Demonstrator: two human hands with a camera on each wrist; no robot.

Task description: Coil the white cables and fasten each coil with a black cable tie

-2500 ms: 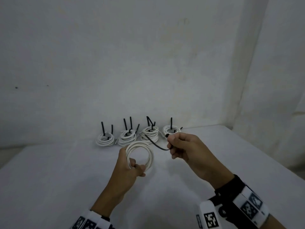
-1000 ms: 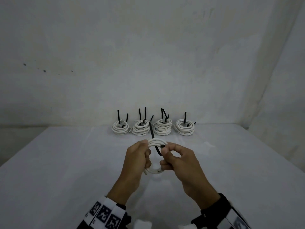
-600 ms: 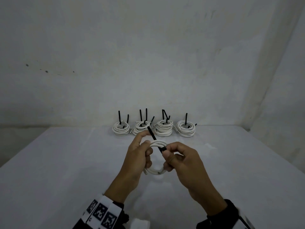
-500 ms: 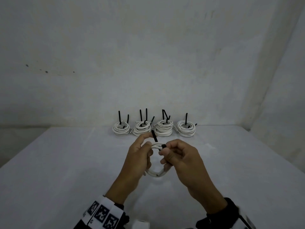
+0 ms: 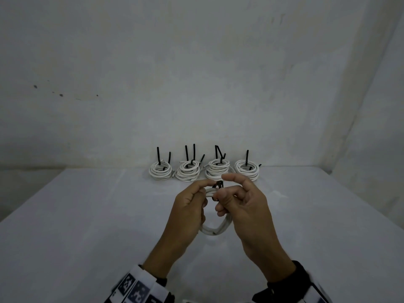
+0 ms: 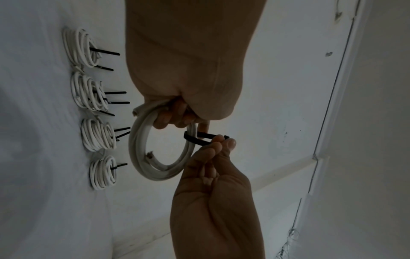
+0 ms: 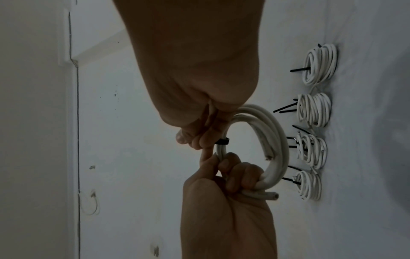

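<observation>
A white cable coil (image 5: 215, 230) hangs upright above the table between both hands. My left hand (image 5: 201, 189) grips its left and upper part, fingers curled round the strands (image 7: 233, 175). A black cable tie (image 5: 219, 185) loops round the coil's top strands. My right hand (image 5: 223, 193) pinches the tie's ends between thumb and fingers (image 6: 221, 142), its forefinger lifted. The left wrist view shows the tie (image 6: 197, 140) as a small loop around the coil (image 6: 142, 157). From the right wrist, the tie (image 7: 221, 141) sits snug on the strands, and two cut cable ends show.
Several tied white coils (image 5: 188, 172) stand in a row at the back of the white table (image 5: 87, 226), black tie tails pointing up, against the wall. The nearest one (image 5: 218, 169) lies just beyond my fingers. Another wall closes the right side.
The tie's long tail, which stuck up above the coil half a second ago, is now bent down into a short loop round the strands. My right forefinger has lifted.
</observation>
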